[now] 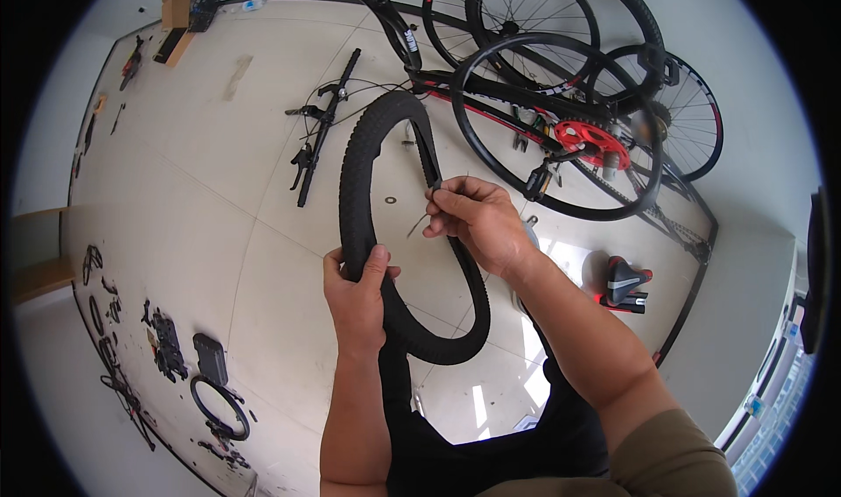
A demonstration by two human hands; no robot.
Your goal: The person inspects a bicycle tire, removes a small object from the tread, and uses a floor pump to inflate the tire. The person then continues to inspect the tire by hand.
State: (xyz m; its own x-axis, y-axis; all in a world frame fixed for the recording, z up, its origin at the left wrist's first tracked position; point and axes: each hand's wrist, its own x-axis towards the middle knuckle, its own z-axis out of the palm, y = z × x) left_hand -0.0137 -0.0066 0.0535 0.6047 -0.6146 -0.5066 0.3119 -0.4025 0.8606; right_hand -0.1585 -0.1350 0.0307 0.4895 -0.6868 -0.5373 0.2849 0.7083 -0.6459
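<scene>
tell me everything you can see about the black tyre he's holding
The bicycle tyre is black rubber with a knobby tread, off its wheel and bent into a long loop. It hangs upright in front of the person, above the pale tiled floor. The left hand grips its left side, thumb over the tread. The right hand pinches the inner edge on the right side. The lower curve passes near the person's dark trousers.

Bare forearms, an olive-brown short sleeve at the right shoulder, and black trousers below.
</scene>
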